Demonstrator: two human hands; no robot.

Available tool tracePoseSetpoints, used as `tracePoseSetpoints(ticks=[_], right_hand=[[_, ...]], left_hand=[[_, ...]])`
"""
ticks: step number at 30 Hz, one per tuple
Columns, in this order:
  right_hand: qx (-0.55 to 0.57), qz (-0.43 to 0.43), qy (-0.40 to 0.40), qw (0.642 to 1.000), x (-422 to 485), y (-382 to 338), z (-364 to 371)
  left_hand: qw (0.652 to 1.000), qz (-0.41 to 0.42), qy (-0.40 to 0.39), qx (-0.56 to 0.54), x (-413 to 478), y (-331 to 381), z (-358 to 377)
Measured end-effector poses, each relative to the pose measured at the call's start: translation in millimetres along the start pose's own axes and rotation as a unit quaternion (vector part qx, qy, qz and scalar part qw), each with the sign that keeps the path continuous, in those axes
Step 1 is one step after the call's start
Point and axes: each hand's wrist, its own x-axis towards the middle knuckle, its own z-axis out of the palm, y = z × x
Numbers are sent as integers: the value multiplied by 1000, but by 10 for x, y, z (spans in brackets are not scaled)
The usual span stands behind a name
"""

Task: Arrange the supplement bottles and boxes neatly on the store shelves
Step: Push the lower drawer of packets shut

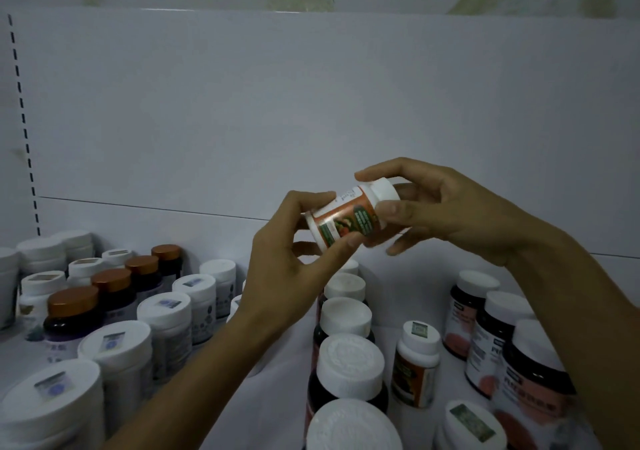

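A small white bottle [349,214] with an orange and green label and a white cap is held tilted in the air above the shelf, cap pointing up and right. My left hand [294,259] grips its lower end with thumb and fingers. My right hand [443,210] pinches the cap end, thumb in front and fingers arched over the top. Both forearms rise from the bottom of the view.
The white shelf [284,356] holds rows of bottles: white-capped ones at left [166,314], copper-capped dark ones [112,283], a dark row in the middle [346,318], a matching orange-label bottle [417,363], and dark bottles at right [502,325]. A white back panel [311,103] stands behind.
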Motion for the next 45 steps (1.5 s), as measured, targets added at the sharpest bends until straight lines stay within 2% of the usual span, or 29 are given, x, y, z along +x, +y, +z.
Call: tracePoseSetpoints(ticks=[4, 9, 14, 17, 20, 22, 27, 32, 34, 37, 39, 42, 45], right_hand=[[-17, -17, 6, 1000, -24, -41, -19], [-23, -32, -10, 999, -32, -17, -24], [-9, 10, 5, 1000, 5, 17, -7], [-16, -11, 10, 1000, -7, 13, -36], [-12, -38, -2, 999, -32, 4, -55], [-10, -41, -16, 999, -35, 13, -59], [-13, -14, -14, 1000, -25, 29, -66], [-68, -1, 33, 997, 5, 43, -90], [-160, 34, 86, 983, 44, 114, -106], [-338, 95, 132, 927, 133, 300, -95], [-407, 166, 98, 893, 204, 422, -82], [-449, 288, 0, 846, 312, 606, -46], [-493, 343, -72, 797, 346, 806, 46]], left_hand=[[1000, 19, -17, 0, -5, 3, 11], [998, -47, -25, -40, -4, -31, -6], [999, 23, -4, 34, -4, -41, -7], [998, 46, -10, 34, -4, -58, -8], [997, -38, -33, -55, -12, -43, -17], [994, -63, -40, -83, -9, -46, -18], [999, -3, -41, -18, -36, -49, 14], [996, -24, -68, 60, -42, -119, 37], [990, -66, -86, 92, -34, -152, 26], [973, -147, -149, 96, -21, -192, -2], [955, -186, -213, 91, -37, -204, 0], [928, -205, -295, 95, -78, -214, 23], [905, -215, -347, 117, -105, -206, 44]])
